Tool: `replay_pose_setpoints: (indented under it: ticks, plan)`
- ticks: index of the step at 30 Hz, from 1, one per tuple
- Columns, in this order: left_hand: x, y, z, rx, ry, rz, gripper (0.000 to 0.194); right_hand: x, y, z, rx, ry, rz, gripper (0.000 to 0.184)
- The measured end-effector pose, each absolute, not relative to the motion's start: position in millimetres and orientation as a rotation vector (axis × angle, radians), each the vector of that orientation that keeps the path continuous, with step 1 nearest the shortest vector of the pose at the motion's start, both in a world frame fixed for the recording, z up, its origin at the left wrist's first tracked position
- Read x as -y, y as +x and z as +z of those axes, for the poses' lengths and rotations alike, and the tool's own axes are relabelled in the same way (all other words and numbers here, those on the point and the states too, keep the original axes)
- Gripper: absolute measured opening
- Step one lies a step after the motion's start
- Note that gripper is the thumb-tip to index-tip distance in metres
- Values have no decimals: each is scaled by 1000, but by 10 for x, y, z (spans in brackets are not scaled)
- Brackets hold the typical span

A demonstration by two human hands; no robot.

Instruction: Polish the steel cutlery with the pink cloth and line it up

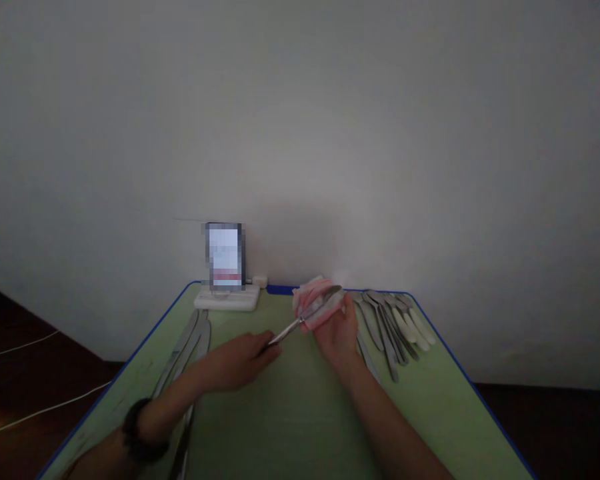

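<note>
My left hand (245, 357) is closed around the handle of a table knife (286, 331), which slants up to the right above the table. The knife's blade lies against a pink and white cloth (310, 297). That cloth is spread in my right hand (337, 331), whose fingers curl behind and beneath it. Beside my right hand, several spoons and other cutlery (387, 333) lie on the table, some with pale handles. Several table knives (195, 340) lie at the left, partly covered by my left forearm.
The green table (280, 427) has a blue edge and meets a pale wall (300, 133). A device with a lit screen (225, 257) stands at the back left on a white base (230, 299). White cables (45, 408) run across the dark floor at the left.
</note>
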State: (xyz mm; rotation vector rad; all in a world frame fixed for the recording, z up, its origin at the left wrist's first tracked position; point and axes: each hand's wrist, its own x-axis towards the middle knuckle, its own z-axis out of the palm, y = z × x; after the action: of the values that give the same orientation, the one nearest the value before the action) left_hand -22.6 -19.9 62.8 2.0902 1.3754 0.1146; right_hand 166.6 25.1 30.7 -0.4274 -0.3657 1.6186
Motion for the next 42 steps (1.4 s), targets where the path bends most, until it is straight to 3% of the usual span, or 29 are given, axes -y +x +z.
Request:
replay_pose_setpoints:
  ticks: [6,11,21,25,35,42]
  plan:
    - [-79,-157,1008,-1460,2096,173,52,-378,1705,893,183,-338,1587,54]
    - [-53,-156,1030,-1413,2015,194,49,-357,1718,1164,85,-338,1579,46]
    - [-116,-352,1066,-1429,2006,94,55,-495,1843,1080,173,-355,1575,40]
    - [-120,-386,1087,-1260,1976,167,47,-518,1885,1046,270,-266,1586,32]
    - [-64,-463,1140,-1182,1827,200,52,-245,1689,1418,268,-316,1391,45]
    - [-85,-469,1022,-1099,1695,251,52,-135,1551,1432,376,-297,1302,31]
